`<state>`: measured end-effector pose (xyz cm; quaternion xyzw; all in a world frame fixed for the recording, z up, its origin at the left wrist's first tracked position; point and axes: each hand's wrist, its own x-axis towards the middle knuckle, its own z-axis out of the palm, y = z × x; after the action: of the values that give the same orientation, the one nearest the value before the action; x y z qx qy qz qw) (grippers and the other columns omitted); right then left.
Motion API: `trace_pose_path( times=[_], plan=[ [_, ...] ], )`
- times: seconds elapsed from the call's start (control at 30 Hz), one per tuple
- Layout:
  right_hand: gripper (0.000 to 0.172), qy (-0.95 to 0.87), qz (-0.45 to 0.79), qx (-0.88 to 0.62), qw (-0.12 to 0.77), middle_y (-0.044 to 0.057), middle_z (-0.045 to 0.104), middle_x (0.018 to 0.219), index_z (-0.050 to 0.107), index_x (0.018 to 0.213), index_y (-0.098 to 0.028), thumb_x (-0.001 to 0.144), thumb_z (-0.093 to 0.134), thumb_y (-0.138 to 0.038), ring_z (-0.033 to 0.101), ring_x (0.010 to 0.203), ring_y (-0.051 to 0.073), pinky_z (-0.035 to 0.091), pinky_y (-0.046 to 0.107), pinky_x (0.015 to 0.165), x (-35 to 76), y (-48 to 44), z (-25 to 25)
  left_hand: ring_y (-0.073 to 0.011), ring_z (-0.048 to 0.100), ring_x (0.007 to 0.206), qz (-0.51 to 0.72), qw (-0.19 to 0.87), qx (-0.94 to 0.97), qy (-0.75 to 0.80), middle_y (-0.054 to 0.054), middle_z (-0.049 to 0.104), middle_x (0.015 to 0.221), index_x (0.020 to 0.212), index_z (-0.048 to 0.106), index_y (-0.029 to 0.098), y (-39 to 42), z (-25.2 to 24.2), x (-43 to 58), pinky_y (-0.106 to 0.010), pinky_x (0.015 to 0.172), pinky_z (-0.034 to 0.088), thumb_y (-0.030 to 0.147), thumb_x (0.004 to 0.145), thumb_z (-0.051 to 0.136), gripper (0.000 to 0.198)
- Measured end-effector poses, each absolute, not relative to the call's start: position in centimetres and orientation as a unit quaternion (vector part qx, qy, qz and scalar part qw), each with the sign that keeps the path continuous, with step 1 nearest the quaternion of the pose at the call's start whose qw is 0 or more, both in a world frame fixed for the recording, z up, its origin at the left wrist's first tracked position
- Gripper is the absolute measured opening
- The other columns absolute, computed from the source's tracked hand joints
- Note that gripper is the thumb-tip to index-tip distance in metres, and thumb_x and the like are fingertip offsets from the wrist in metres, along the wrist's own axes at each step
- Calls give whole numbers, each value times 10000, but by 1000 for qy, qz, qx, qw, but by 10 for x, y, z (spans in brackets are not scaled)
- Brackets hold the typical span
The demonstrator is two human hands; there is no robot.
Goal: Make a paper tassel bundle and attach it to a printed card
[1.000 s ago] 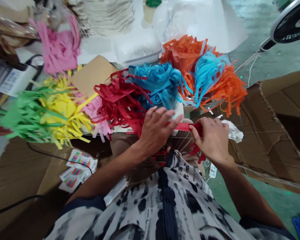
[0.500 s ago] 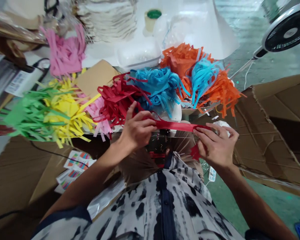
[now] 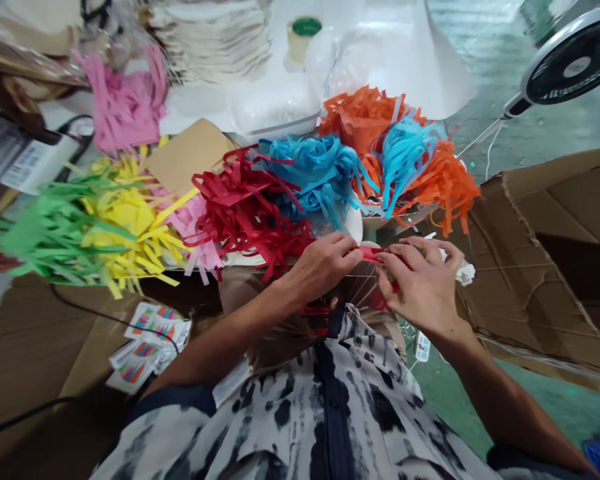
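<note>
Both hands meet at the near edge of the worktop (image 3: 200, 107), pinching a red paper strip (image 3: 369, 254) between them. The left hand (image 3: 323, 267) grips its left end, the right hand (image 3: 420, 283) its right end, just below the red shreds (image 3: 245, 207) and blue shreds (image 3: 315, 170).

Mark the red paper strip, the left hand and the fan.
red paper strip (image 3: 369, 253): head view, its visible middle stretch.
left hand (image 3: 323, 265): head view, back of the hand.
fan (image 3: 573, 65): head view, dark grille.
</note>
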<state>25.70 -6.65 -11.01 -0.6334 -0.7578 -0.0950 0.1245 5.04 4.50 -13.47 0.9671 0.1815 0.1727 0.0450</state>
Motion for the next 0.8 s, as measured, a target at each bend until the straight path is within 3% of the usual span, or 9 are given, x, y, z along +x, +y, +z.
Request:
trace_pose_path(
  times=[0.27, 0.53, 0.8],
  plan=[
    [226, -734, -54, -667, 115, 68, 786, 1009, 701, 1041, -238, 1097, 504, -333, 602, 1139, 305, 259, 488, 1008, 260, -56, -120, -229, 610, 960, 193, 53, 952, 232, -81, 728, 1008, 985, 691, 156, 48, -141, 39, -366, 873, 516, 230, 1078, 559, 177],
    [337, -701, -11, -707, 90, 78, 737, 919, 651, 930, -211, 1107, 438, -403, 575, 1028, 300, 252, 457, 920, 264, -47, -121, -271, 581, 963, 151, 93, 916, 359, -76, 726, 977, 945, 698, 185, 56, -124, 28, -413, 785, 401, 377, 1065, 601, 246],
    [352, -707, -21, -705, 46, 89, 720, 898, 651, 898, -197, 1097, 450, -405, 574, 1024, 313, 259, 468, 920, 263, -40, -117, -290, 596, 965, 90, 59, 921, 375, -101, 723, 958, 920, 692, 179, 61, -118, 34, -417, 760, 359, 369, 1063, 588, 260]
  ],
)
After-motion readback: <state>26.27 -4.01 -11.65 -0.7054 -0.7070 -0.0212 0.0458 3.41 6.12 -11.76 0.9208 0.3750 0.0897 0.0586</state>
